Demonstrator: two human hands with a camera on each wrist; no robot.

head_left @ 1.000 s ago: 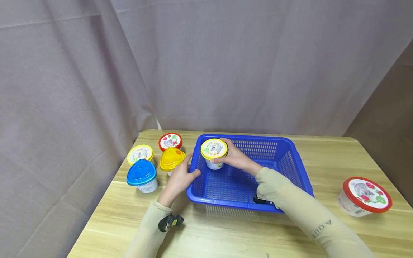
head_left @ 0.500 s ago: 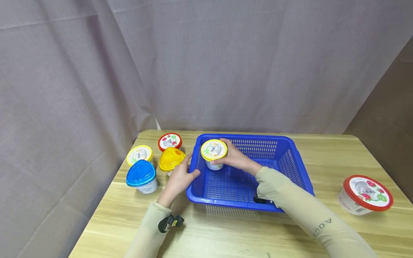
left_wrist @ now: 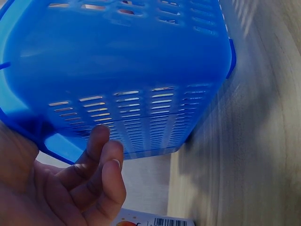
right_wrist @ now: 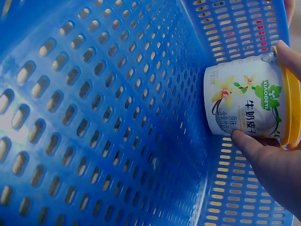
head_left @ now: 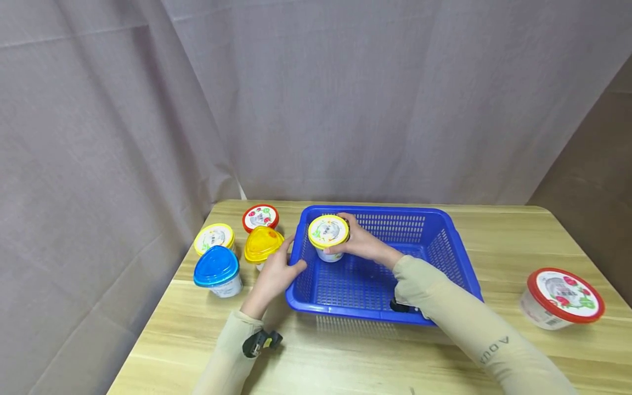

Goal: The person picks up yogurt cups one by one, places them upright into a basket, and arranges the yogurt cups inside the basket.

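- At the left end of the blue basket point(head_left: 340, 312), your right hand point(head_left: 362, 241) grips an upright white tub with a yellow lid point(head_left: 328, 231), fingers and thumb around its side; whether its base touches the basket floor is hard to tell.
- On the basket's left rim, your left hand point(head_left: 277, 270) holds on with the thumb over the edge and the other fingers outside the wall. Your two hands are apart.
- Just beside your left hand, on the wood-grained counter point(head_left: 296, 365), stands a tub with a yellow triangular lid point(head_left: 263, 244).
- Behind that one, you have a red-lidded round tub point(head_left: 260, 218).
- Farther left, a blue-lidded tub point(head_left: 216, 267) stands in front of a yellow-lidded round tub point(head_left: 214, 238).
- To the basket's right, well apart from it, sits another red-lidded tub point(head_left: 563, 296), near the counter's right side.
- Beyond the counter hangs a grey curtain point(head_left: 326, 109).
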